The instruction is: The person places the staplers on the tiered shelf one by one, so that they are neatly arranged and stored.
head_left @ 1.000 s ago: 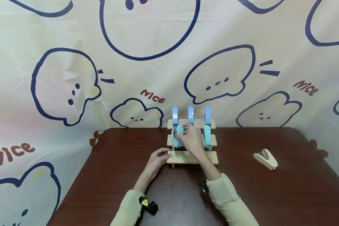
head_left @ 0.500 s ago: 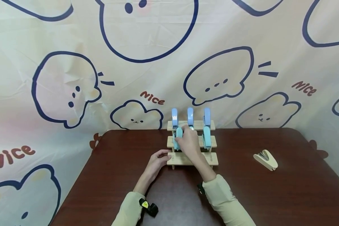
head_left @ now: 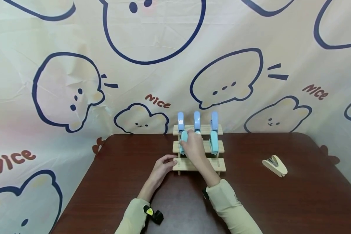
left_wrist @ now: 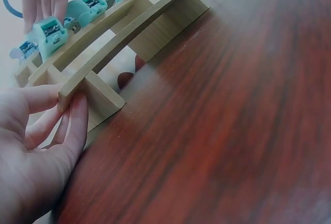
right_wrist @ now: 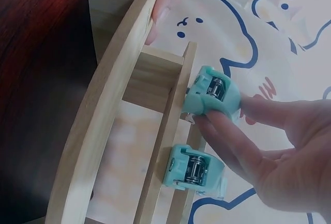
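A three-tier wooden rack [head_left: 200, 164] stands on the table with small staplers on its upper two tiers. My right hand [head_left: 194, 148] pinches the left teal stapler [right_wrist: 209, 92] on the middle tier, thumb on one side and fingers on the other. Beside it sits another teal stapler [right_wrist: 191, 168], mostly behind my hand in the head view. A third teal stapler [head_left: 214, 142] is at the tier's right end. With my left hand [head_left: 162, 169] I hold the front left corner of the bottom tier, thumb above and fingers below in the left wrist view.
Three blue staplers, one of them the middle blue stapler [head_left: 197, 120], stand along the top tier. A cream stapler [head_left: 276, 165] lies at the right on the dark wooden table [head_left: 248, 195]. A patterned cloth [head_left: 152, 84] hangs behind.
The left teal stapler has turned from slanted to pointing straight along the rack, my right hand shifting slightly left with it. The left hand stays on the rack corner.
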`<state>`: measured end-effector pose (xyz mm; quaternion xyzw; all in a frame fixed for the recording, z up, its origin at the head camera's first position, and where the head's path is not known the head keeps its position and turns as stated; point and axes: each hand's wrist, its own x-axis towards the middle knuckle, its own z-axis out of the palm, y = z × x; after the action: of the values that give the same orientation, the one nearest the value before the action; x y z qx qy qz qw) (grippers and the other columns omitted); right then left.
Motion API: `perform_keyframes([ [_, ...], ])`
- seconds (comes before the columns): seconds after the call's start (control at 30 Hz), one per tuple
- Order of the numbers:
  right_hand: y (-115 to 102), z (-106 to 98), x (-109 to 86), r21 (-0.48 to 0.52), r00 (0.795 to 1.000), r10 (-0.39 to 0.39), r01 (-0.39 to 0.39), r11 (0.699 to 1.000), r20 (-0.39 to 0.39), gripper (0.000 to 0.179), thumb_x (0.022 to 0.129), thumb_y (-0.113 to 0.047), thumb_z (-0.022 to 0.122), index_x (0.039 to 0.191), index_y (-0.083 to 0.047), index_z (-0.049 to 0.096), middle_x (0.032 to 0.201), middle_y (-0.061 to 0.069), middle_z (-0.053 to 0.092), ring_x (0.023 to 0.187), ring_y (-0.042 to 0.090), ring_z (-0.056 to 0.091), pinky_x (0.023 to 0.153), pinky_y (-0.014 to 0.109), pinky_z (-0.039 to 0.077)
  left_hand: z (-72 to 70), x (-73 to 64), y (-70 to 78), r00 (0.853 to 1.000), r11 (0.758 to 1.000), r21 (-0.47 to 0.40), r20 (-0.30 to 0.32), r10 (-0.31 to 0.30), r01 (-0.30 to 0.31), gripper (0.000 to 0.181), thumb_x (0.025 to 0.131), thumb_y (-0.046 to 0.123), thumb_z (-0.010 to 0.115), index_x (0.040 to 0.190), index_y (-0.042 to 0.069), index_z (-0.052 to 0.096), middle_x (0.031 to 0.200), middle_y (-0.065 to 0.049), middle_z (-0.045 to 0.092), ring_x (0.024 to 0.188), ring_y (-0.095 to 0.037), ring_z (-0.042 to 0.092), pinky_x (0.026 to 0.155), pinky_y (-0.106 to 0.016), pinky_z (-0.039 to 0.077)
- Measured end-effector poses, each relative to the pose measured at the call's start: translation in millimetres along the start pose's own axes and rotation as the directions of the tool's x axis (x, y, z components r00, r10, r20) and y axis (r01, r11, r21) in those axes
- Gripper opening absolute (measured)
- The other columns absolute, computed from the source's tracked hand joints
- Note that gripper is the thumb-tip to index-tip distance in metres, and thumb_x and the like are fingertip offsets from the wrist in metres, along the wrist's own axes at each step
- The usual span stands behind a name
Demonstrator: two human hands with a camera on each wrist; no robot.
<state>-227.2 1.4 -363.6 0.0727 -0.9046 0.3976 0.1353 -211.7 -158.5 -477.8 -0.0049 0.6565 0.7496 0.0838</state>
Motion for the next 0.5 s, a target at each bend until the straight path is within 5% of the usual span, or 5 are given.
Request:
perform_keyframes([
  [0.2, -0.6, 2.6, 0.9, -0.026, 1.0, -0.03, 0.029, 0.999, -0.011, 0.024, 0.088, -0.008, 0.084, 0.091, 0.006, 0.066, 0.064, 0.006, 0.056, 0.053, 0.016, 0.052, 0.048, 0.025, 0.043, 1.0, 0.5, 1.7, 1.0, 1.0, -0.002, -0.001, 0.001, -0.001, 0.037, 0.097, 0.008, 0.07, 0.129, -0.009, 0.063, 0.114, -0.01, 0.067, 0.093, -0.013, 0.064, 0.082, -0.027, 0.052],
  [0.5, -0.4, 3.8, 0.2, -0.018, 0.999, -0.038, 0.038, 0.999, -0.008, 0.024, 0.087, -0.008, 0.085, 0.089, 0.005, 0.065, 0.065, 0.006, 0.056, 0.054, 0.016, 0.051, 0.048, 0.025, 0.04, 0.6, 0.5, 0.1, 1.0, 1.0, 0.0, -0.015, -0.004, 0.004, 0.036, 0.097, 0.007, 0.069, 0.128, -0.009, 0.063, 0.113, -0.01, 0.067, 0.094, -0.014, 0.064, 0.081, -0.026, 0.052],
])
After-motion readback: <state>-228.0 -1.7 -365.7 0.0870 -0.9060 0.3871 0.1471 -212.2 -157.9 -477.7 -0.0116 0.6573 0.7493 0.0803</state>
